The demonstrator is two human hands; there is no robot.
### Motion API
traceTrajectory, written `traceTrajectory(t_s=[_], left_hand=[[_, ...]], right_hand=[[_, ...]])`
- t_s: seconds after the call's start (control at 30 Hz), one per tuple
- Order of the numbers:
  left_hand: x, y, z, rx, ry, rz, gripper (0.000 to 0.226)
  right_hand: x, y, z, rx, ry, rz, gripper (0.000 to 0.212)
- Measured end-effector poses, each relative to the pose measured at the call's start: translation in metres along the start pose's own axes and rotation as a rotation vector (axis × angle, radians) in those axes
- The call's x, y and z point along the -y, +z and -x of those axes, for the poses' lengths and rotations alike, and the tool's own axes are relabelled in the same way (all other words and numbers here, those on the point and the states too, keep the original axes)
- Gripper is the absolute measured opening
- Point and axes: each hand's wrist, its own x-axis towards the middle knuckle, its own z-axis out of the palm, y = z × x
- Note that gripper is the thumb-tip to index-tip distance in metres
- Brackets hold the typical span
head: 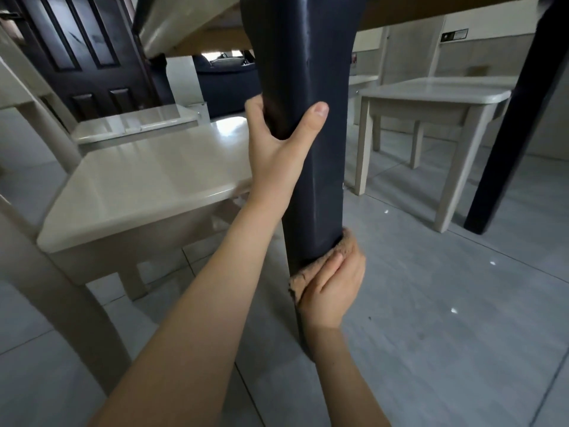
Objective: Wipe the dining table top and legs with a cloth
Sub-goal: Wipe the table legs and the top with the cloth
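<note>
Low on the smooth dark table leg [311, 167], right hand [331, 291] presses fuzzy tan cloth [345, 245].

Home dining room, seen from under the table.
Cream wooden chairs [144, 177] at 9 and 2 o'clock, grey floor tiles [446, 318], dark panelled door [83, 47] at 11 o'clock, sofa [224, 78] beyond.

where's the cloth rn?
Head view, lower centre: the cloth is pressed by the right hand against the lower part of the dark table leg, below the left hand gripping it.
</note>
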Motion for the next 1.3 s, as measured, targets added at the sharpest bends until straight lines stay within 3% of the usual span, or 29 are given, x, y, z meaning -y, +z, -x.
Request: traceTrajectory(t_s=[0.07,0.17,0.23,0.37,0.5,0.7,0.83,0.9,1.0,1.1,1.3], left_hand=[[-0.002,0.000,0.001,-0.010,-0.007,-0.002,0.056],[-0.005,0.001,0.004,-0.027,-0.014,0.003,0.054],[-0.007,0.002,0.006,-0.045,-0.015,-0.003,0.053],[-0.012,-0.001,0.005,-0.077,-0.031,-0.034,0.050],[-0.017,-0.006,0.005,-0.053,-0.054,-0.070,0.045],[-0.041,-0.007,0.005,0.027,-0.236,-0.140,0.059],[-0.064,-0.013,0.001,0.113,-0.380,-0.361,0.072],[-0.083,-0.017,0.002,0.187,-0.489,-0.496,0.067],[-0.133,-0.025,0.016,0.310,-0.669,-0.636,0.042],[-0.214,-0.043,0.050,0.313,-0.841,-0.660,0.023],[-0.448,-0.068,0.060,0.252,-1.122,-0.554,0.011]], right_hand=[[-0.030,-0.009,0.027,0.041,0.114,0.018,0.025],[-0.053,-0.022,0.064,0.163,0.570,0.021,0.028],[-0.046,-0.025,0.064,0.178,0.723,-0.058,0.021],[0.012,-0.027,0.019,0.090,0.543,-0.196,0.021],[0.031,-0.035,-0.010,0.218,0.347,-0.024,0.026],[0.074,-0.084,-0.044,0.304,0.467,0.161,0.022],[0.129,-0.119,-0.064,0.296,0.599,0.253,0.016],[0.166,-0.143,-0.080,0.338,0.663,0.307,0.013],[0.233,-0.184,-0.114,0.381,0.756,0.344,0.014],[0.314,-0.225,-0.156,0.439,0.869,0.343,0.013],[0.494,-0.301,-0.255,0.567,0.856,0.365,0.014]])
